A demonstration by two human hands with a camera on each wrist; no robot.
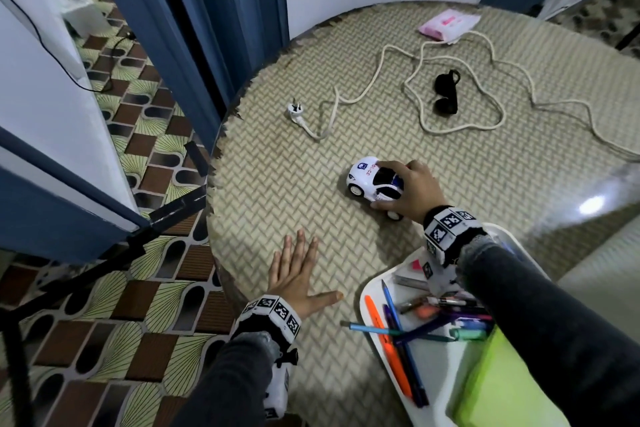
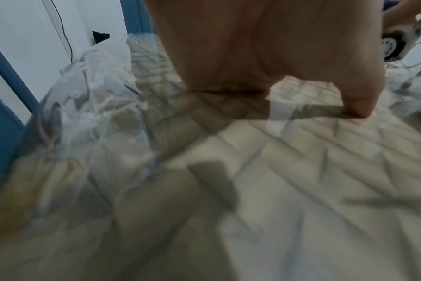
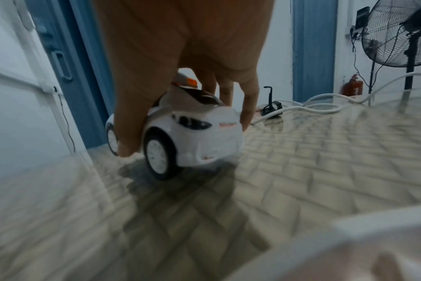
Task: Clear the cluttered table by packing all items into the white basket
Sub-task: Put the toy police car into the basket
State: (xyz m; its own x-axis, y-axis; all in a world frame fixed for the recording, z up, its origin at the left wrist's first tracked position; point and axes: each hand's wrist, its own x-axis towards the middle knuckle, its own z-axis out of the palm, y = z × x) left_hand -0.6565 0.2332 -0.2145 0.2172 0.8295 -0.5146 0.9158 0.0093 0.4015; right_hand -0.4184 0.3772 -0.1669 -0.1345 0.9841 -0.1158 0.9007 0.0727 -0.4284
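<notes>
White glossy plastic, rounded toy police car (image 1: 375,182) with black windows and rubbery-looking wheels, sitting on the worktop (image 1: 277,184) near its middle, just beyond the white basket (image 1: 367,291). My right hand (image 1: 414,192) is clamped over its rear end, thumb on one flank and fingers (image 3: 249,106) curled round the other side; in the right wrist view the wheels look barely off or just touching the surface, can't tell which. Step in hand, as I judge it: picking up the car to drop it in the basket. Next move calls for a lift clear of the surface and a short swing back toward me over the basket rim, setting it on or beside the pens (image 1: 401,333) and the lime-green pad (image 1: 502,381) already inside; smooth shell, so I'd want a firm squeeze. My left hand (image 1: 298,274) lies flat on the worktop, fingers straight and spread, holding nothing. Worktop has a woven herringbone mat pattern under a shiny clear layer, frayed at the round edge. Still to pack farther out: a long cream cable (image 1: 426,80) in loose loops with a white plug (image 1: 295,110), black sunglasses (image 1: 446,92) lying inside one loop, a soft pink packet (image 1: 448,22) at the far edge. Cable is floppy and will need gathering.
</notes>
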